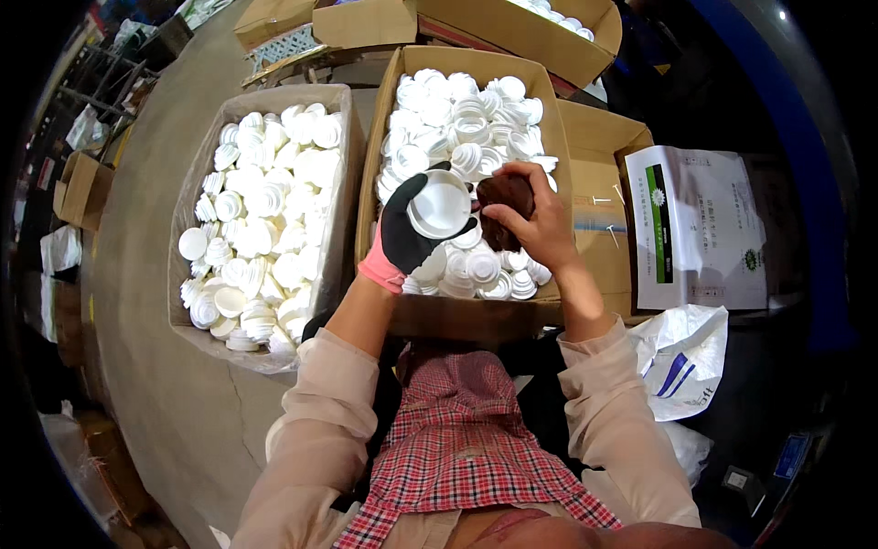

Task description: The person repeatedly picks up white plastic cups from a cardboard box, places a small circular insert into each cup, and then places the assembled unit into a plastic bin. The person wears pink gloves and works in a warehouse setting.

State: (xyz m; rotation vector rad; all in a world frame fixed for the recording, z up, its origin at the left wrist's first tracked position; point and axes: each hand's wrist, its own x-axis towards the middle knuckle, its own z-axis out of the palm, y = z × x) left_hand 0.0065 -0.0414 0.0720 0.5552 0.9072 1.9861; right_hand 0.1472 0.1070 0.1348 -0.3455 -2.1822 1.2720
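Note:
My left hand [401, 233], in a black glove with a pink cuff, is closed around a round white plastic cap [441, 205]. The cap's hollow side faces up. Just to its right, my bare right hand [549, 224] grips a dark brown round piece [505, 199], whose exact kind I cannot make out. A gloved fingertip reaches close to the brown piece's edge; whether they touch is unclear. Both hands are above an open cardboard box [560, 119] heaped with white ridged caps [468, 157].
On the left, a plastic-lined box [186, 265] holds more white caps. Screws [613, 236] lie on cardboard to the right, beside a printed white sheet [704, 229]. A crumpled white bag [686, 352] sits nearer me. Another box of caps [521, 32] stands at the back.

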